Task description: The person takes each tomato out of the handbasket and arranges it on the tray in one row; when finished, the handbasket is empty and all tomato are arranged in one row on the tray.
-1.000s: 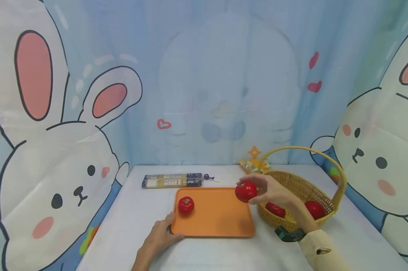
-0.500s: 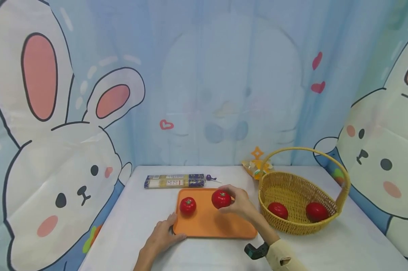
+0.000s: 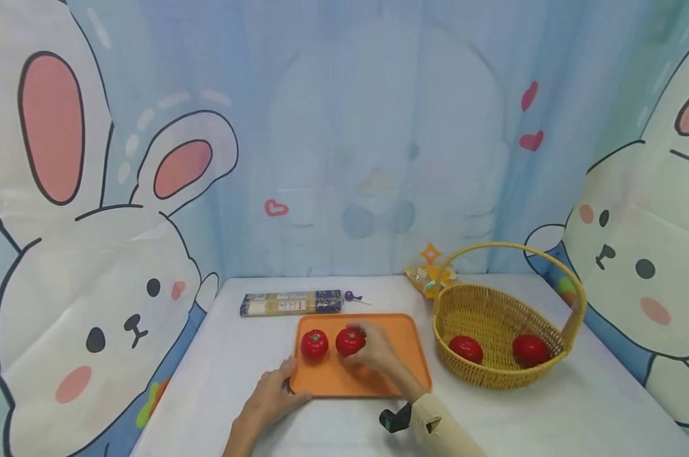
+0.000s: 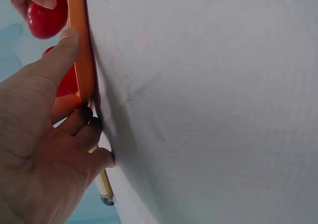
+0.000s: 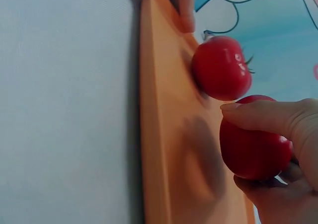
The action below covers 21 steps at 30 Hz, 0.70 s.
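My right hand point(image 3: 380, 351) holds a red tomato point(image 3: 348, 342) between thumb and fingers, over the middle-left of an orange tray point(image 3: 398, 355). In the right wrist view a shadow lies on the tray below this held tomato point(image 5: 251, 147). Close to its left, a second tomato point(image 3: 314, 346) with a green stem sits on the tray. At the tray's front left corner my left hand point(image 3: 268, 398) grips the rim. The left wrist view shows its thumb point(image 4: 67, 47) along the front edge and the other fingers bent at the left side.
A yellow wicker basket point(image 3: 510, 379) with a tall handle stands right of the tray, two red round fruits point(image 3: 466, 349) inside. Behind the tray lie a long gold-and-blue packet point(image 3: 291, 303) and a purple lollipop point(image 3: 350, 296). A snack bag point(image 3: 424, 279) stands behind the basket.
My right hand has carried the tomato leftward from beside the basket, across the tray, and lower, up close to the other tomato. The left hand has stayed at the tray corner.
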Motion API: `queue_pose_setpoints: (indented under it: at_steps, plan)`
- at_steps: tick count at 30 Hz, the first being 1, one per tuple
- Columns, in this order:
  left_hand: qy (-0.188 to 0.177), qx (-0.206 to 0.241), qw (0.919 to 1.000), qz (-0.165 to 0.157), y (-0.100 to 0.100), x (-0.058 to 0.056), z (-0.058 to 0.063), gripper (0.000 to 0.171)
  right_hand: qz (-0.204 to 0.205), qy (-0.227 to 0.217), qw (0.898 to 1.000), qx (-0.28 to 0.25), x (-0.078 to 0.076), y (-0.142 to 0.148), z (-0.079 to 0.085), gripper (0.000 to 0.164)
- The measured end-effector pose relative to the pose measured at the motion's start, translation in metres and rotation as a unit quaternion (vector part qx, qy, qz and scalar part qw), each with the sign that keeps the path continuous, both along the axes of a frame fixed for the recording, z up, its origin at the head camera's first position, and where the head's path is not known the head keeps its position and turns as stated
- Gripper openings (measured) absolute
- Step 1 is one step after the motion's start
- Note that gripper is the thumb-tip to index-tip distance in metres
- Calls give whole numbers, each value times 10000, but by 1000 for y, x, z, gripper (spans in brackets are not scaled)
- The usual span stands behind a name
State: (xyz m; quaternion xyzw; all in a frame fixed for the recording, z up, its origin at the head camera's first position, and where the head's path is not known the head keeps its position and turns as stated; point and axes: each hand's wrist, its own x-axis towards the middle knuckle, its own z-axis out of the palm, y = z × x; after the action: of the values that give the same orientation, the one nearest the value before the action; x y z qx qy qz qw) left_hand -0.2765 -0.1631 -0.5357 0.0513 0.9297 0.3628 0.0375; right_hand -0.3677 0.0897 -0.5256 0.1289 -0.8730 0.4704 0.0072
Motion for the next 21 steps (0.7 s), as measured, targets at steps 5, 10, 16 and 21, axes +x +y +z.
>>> queue_pose_setpoints:
  at_steps: [5,10,16,21]
  plan:
    - [41,29,10000,-42,0,1,-1,89,-37,-73,10000,-54,0,-4,-8,72]
    - [92,71,9999,-59,0,2,-1,87,-10,0,10000,-18,3,-7,-7,73]
    - [157,51,9999,-22,-1,3,-1,86,22,-1,10000,19,1,-11,-8,75]
    - [125,42,9999,-29,-1,2,-2,87,-75,-34,9999,104,-2,-13,-9,78]
